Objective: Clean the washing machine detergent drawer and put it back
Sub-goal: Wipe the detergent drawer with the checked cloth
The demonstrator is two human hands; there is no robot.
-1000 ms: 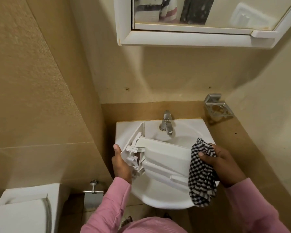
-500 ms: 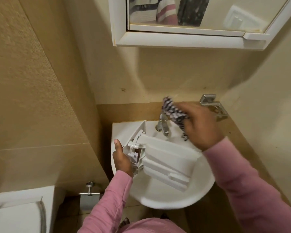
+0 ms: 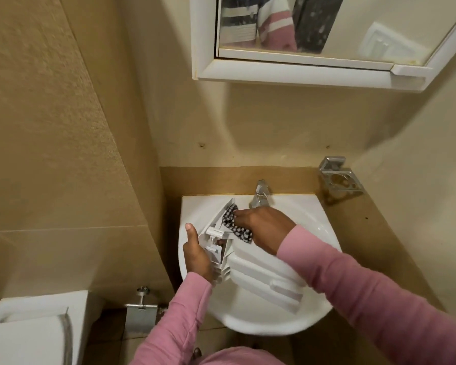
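The white plastic detergent drawer [image 3: 263, 277] lies tilted over the white sink [image 3: 321, 227], its open end toward the upper left. My left hand [image 3: 196, 255] grips the drawer's left end, thumb pointing up along the edge. My right hand [image 3: 261, 226] holds a black-and-white checked cloth [image 3: 234, 223] and presses it into the drawer's upper part, just below the tap. Most of the cloth is hidden under my fingers.
A chrome tap [image 3: 259, 196] stands at the back of the sink. A metal holder [image 3: 338, 179] is fixed to the wall at right. A mirror cabinet [image 3: 300, 72] hangs overhead. A toilet cistern [image 3: 34, 330] and a metal wall fitting [image 3: 141, 312] sit at lower left.
My right hand lifted the cloth from the drawer's right end up near the tap, then brought it down into the drawer's upper left part. My left hand kept its grip.
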